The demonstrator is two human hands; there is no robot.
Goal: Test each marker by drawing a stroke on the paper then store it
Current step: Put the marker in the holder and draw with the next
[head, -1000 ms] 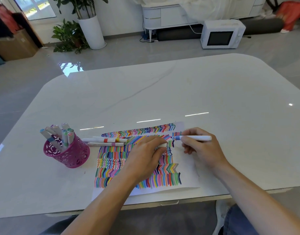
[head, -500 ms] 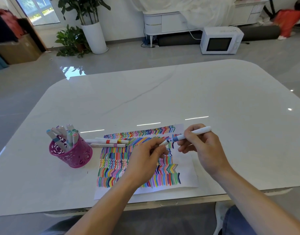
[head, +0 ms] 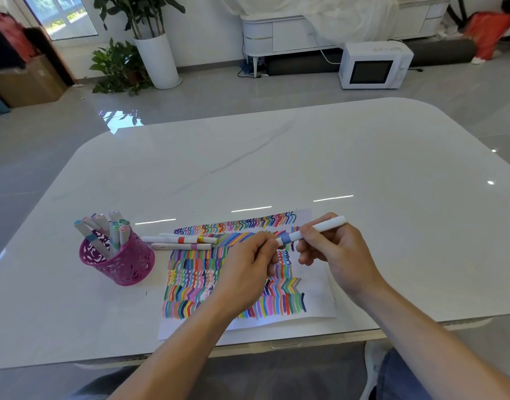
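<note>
Since the frame a second ago, the blue-banded marker (head: 311, 230) has tipped from nearly level to a slant, its rear end raised toward the right, and the left hand (head: 248, 269) has closed the small gap to its front end. It has a white barrel with a blue band near the front and a short white piece beyond the band; I cannot tell whether that piece is a seated cap. The right hand (head: 337, 255) pinches the barrel just behind the band between thumb and curled fingers. The left hand's fingers are curled too, thumb and forefinger pinching the white front end. The marker hangs between both hands, right of the frame's centre, above the upper right part of the paper (head: 317, 301), which is covered in rows of wavy strokes in many colours. Left of the sheet a pink mesh cup (head: 124, 264) holds several leaning markers (head: 103, 229). Two loose markers (head: 187, 241) lie side by side on the white table (head: 305, 157), between cup and paper.
</note>
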